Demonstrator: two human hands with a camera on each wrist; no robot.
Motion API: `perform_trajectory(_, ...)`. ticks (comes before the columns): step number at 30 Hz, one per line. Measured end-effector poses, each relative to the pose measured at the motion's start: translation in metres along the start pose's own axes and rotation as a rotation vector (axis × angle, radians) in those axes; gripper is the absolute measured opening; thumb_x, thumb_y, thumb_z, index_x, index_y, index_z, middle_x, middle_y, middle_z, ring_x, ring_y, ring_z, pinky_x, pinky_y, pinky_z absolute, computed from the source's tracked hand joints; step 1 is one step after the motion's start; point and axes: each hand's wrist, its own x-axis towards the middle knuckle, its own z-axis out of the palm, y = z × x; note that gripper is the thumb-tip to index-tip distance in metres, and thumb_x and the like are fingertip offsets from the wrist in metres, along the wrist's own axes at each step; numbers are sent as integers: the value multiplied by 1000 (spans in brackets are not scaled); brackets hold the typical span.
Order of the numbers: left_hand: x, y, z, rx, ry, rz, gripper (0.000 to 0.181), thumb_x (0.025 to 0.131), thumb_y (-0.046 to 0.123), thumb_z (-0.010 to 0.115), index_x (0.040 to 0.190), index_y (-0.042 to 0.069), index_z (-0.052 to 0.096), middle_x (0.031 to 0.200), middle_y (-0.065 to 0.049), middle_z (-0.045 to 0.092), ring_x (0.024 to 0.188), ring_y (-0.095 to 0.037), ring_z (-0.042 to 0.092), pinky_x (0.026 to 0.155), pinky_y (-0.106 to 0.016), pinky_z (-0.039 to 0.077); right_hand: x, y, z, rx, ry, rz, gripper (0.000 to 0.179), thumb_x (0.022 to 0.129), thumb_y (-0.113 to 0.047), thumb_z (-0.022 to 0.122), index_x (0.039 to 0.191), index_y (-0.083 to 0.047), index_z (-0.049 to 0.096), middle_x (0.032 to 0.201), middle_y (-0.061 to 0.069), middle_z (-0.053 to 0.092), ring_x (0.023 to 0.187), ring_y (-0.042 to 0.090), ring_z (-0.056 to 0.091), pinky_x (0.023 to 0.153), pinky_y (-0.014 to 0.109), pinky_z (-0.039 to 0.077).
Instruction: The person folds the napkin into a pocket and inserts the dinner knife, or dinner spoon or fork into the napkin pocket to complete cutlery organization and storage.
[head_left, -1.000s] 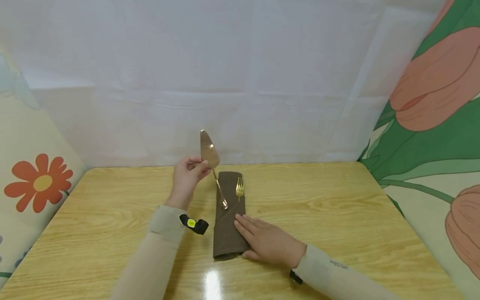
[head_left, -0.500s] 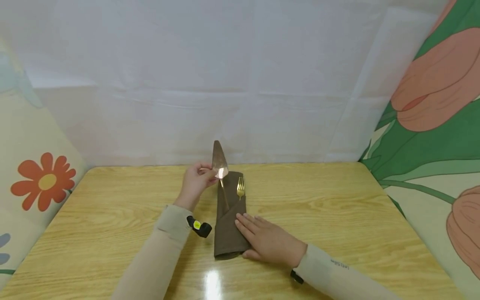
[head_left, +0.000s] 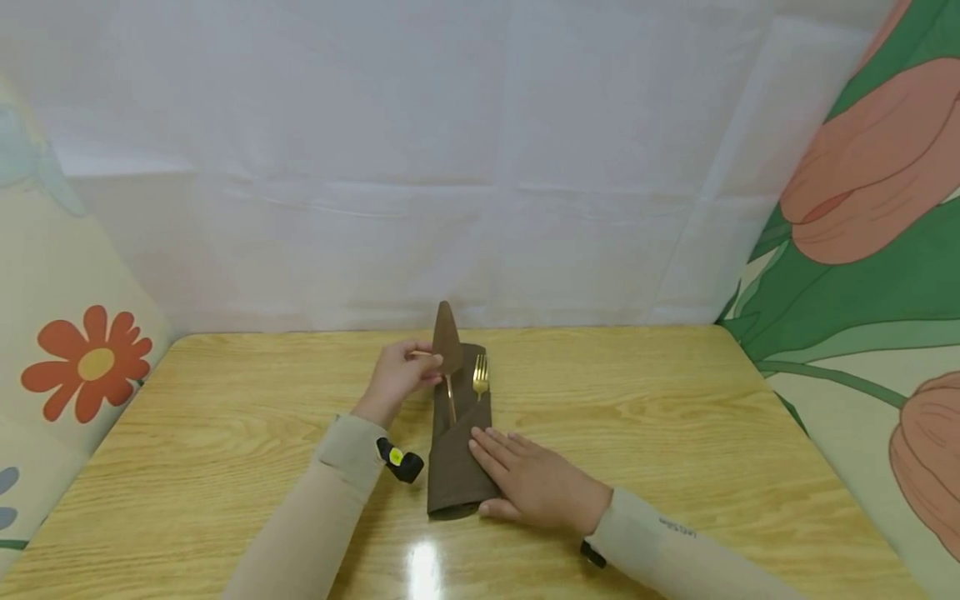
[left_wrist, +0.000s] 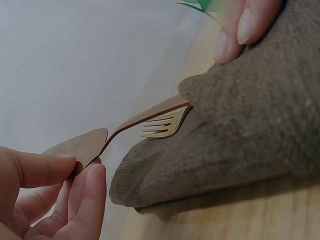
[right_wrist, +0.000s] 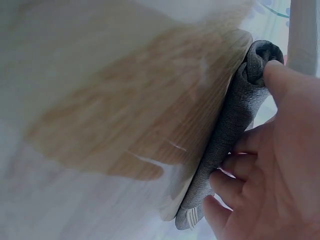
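Observation:
A folded brown cloth napkin lies lengthwise on the table. My left hand pinches the wide base of a copper-coloured cake server's blade between thumb and fingers. The blade points away from me, and the lower end of its handle is hidden inside the napkin's slanted fold. To the right of that handle, a gold fork stands in the same fold with its tines showing. My right hand rests its extended fingers on the napkin's right side, the thumb by the near end.
The wooden table ends at a white cloth backdrop. Painted flower panels stand at left and right. A black wrist strap sits on my left sleeve.
My left hand has moved right and toward me, bringing the cake server over the napkin. Its handle has slid down into the fold. The right hand has stayed nearly still.

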Motion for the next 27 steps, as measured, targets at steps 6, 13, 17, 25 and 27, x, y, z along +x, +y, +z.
perform_trajectory(6,-2,-3,-1,54,-35,-19,34,98,1,61,129,-13,56,99,-16,66,71,-9,66,70,-23,59,1,1,0,-9,7,-3,74,108,-54,31,160,-2,24,167,13,20,153,25,20,123,37,21)
perform_trajectory(13,-6,-8,-2,103,-105,-33,32,97,4,63,126,-11,57,98,-15,69,73,-10,67,71,-26,59,2,0,2,-38,13,0,75,108,-56,30,160,-2,25,167,13,20,153,25,21,123,36,21)
perform_trajectory(17,-7,-10,-3,125,-135,-46,30,97,4,64,123,-9,58,100,-14,69,77,-12,67,72,-26,59,2,0,3,-38,11,1,74,108,-56,30,159,-2,26,166,13,21,153,24,22,123,36,21)
perform_trajectory(25,-8,-12,-4,161,-182,-81,32,97,2,64,126,-11,58,96,-13,70,75,-11,67,69,-24,57,4,2,4,-18,-10,11,73,108,-55,29,160,-4,23,167,12,18,154,23,19,123,36,19)
perform_trajectory(27,-8,-13,-5,166,-195,-84,33,97,1,63,126,-11,58,93,-12,70,74,-11,67,67,-23,56,4,2,4,-15,-16,11,74,108,-55,29,160,-4,23,168,11,17,154,23,18,123,35,19)
